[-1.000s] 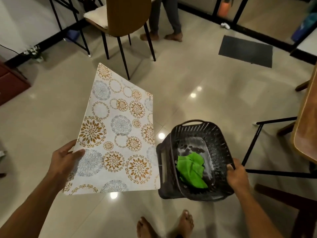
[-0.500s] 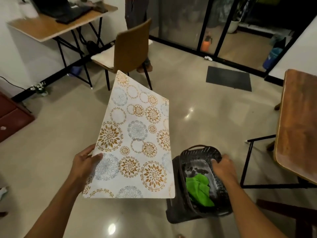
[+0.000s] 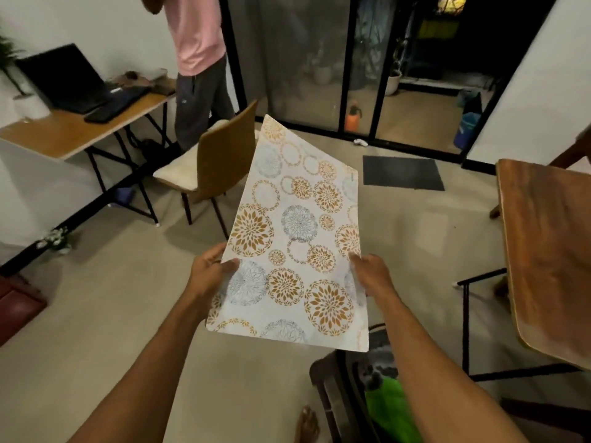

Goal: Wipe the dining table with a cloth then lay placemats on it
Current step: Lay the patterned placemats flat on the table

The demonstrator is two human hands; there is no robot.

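Pale floor lay under the placemat (image 3: 294, 251), which the left hand (image 3: 212, 271) and right hand (image 3: 372, 276) pinched left of the dining table (image 3: 550, 251); a loose edge-grip could let it slip.

Dim, warm indoor light falls from overhead, the glass doors (image 3: 323, 65) show darkness outside, the wooden table (image 3: 550, 251) is smeared by motion blur, and straight lines bow toward the wide-angle edges.

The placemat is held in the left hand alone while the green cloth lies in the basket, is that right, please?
Not quite: the head view shows both hands on the placemat, left hand and right hand. The green cloth does lie in the basket.
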